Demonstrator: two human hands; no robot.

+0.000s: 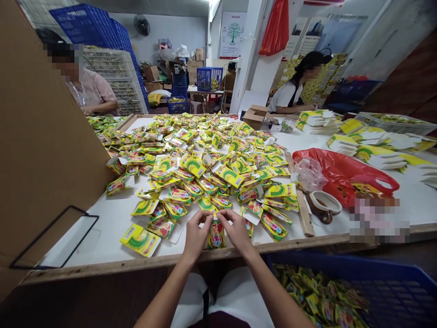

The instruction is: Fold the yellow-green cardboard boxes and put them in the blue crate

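Observation:
Between my hands, at the front edge of the table, is a small yellow-green printed carton (216,236), its length pointing toward me. My left hand (198,230) pinches the carton's far end from the left. From the right, my right hand (235,227) pinches the same end, thumbs and fingertips almost meeting. What the fingertips do to the end flap is too small to make out. Around both hands lies a large heap of similar cartons (194,165), several with white flaps standing out. A single carton (139,240) lies left of my left hand.
A blue basket (392,278) with many cartons stands below the table at right. A wooden strip (305,213), a mug (324,202) and a red plastic bag (344,171) lie on the right. Cardboard (51,150) rises at left. Two people sit across the table.

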